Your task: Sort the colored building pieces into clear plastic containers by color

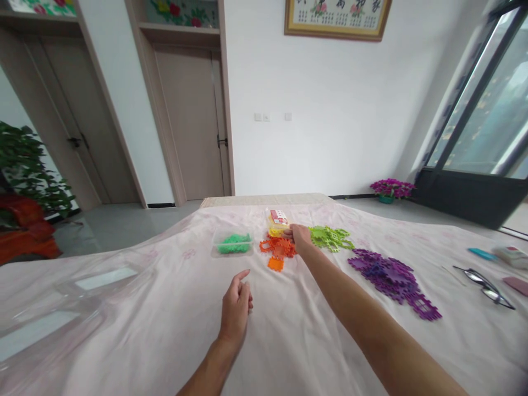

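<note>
My left hand (pixel 238 300) hovers above the cloth in front of the orange pieces, index finger stretched out and the other fingers loosely curled, nothing visible in it. My right hand (pixel 299 235) reaches far forward, its fingers closed at the right side of a clear plastic box with yellow pieces (pixel 275 232) and a red-and-white label (pixel 279 217). What the fingertips pinch is too small to make out. Orange notched plastic pieces (pixel 275 250) lie just in front of that hand. Light-green pieces (pixel 330 238) are spread to its right.
Left of the orange pieces stands a clear box (pixel 213 248) with green pieces (pixel 234 243). A purple pile (pixel 390 276) lies to the right, with eyeglasses (pixel 484 286) beyond it. Clear plastic containers (pixel 49 327) occupy the left side of the cloth-covered table (pixel 165 324).
</note>
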Motion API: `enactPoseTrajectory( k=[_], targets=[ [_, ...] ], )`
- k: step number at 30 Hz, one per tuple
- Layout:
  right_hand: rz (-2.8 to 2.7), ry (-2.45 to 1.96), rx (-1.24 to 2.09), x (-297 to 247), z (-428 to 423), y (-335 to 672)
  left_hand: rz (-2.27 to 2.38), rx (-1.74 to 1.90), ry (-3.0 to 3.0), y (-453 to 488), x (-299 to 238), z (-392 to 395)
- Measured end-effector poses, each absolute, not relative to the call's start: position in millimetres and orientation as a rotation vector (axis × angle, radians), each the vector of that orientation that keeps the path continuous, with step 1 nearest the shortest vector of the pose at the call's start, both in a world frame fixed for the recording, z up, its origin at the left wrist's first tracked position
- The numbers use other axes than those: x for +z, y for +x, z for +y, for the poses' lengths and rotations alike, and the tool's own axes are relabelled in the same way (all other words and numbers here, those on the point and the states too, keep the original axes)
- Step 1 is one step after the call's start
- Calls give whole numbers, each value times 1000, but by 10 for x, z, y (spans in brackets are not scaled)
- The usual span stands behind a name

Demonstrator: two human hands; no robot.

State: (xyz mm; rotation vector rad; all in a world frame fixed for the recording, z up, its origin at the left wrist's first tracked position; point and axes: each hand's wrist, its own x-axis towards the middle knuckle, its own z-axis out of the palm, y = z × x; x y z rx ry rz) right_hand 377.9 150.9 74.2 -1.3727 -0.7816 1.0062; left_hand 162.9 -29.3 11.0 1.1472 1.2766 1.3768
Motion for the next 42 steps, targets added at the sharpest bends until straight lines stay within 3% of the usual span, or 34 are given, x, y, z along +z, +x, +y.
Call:
enactPoseTrajectory(
  k=[11, 19, 24, 29, 37, 42],
  targets=[
    [-1170, -1686, 1002, 600, 2043, 3208, 1298, 1295, 1258, 1621, 66, -264],
    [-1854, -1894, 381, 496, 1702, 3267, 1309, 1256, 1311, 1625, 73, -269],
    [-2127, -1849, 167, 395, 1484, 3380, 1310, 1234, 1320, 1629, 55, -259],
    [-2201, -1868, 5, 323, 1283, 3687, 1297, 1248, 1331, 1634, 1, -243],
    [-2260, -1824, 42, 388, 867, 3968, 1267, 1265, 1368, 1628, -43, -235],
    [-2034, -1779, -60, 301, 633, 4169, 1249, 1441, 1144, 1558, 65, -241]
  ],
)
